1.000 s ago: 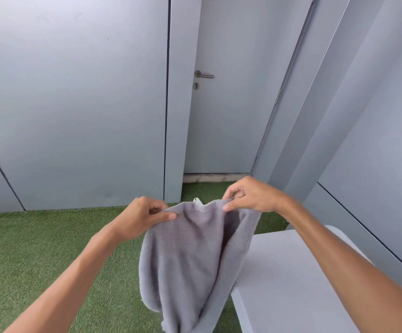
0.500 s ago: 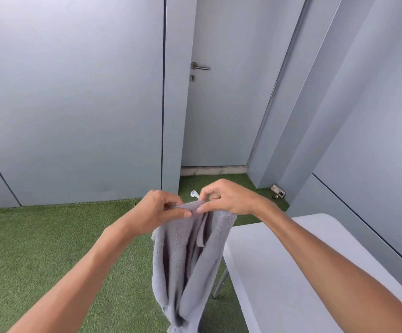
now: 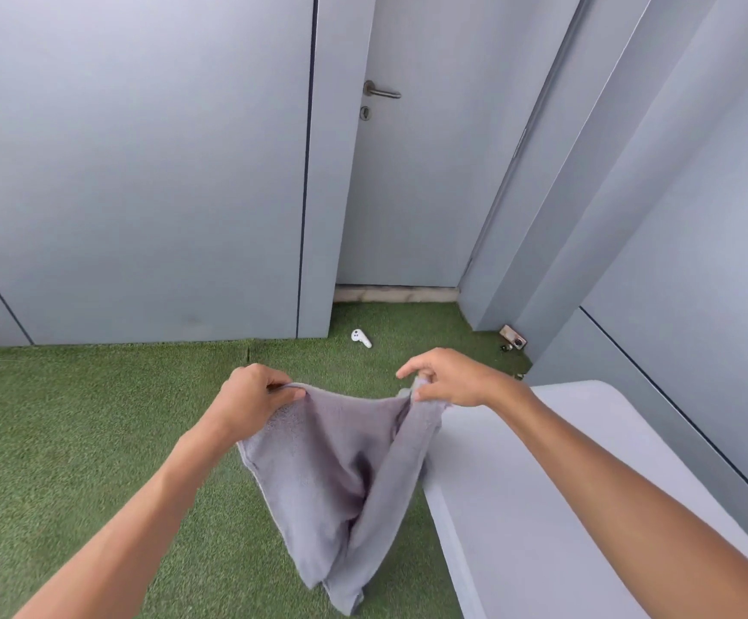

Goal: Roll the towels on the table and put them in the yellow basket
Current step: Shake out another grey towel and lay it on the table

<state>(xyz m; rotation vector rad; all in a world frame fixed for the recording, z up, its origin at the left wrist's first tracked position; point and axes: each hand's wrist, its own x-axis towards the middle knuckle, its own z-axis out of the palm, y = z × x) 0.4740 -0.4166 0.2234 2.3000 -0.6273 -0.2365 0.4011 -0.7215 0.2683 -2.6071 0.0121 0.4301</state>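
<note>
A grey towel (image 3: 332, 475) hangs in the air in front of me, above the green turf and just left of the white table (image 3: 510, 507). My left hand (image 3: 251, 399) pinches its upper left corner. My right hand (image 3: 448, 377) pinches the upper right corner, near the table's far left corner. The top edge sags between the two hands and the rest droops in loose folds. No yellow basket is in view.
Green artificial turf (image 3: 72, 440) covers the floor. A small white earbud (image 3: 360, 338) lies on it near a grey door (image 3: 412, 172). A small device (image 3: 514, 338) sits by the wall corner. Grey wall panels stand behind and to the right.
My hands were close together on a bunched top edge; they have moved apart and stretched the towel's top edge wider. The view has tilted down, showing more turf and table.
</note>
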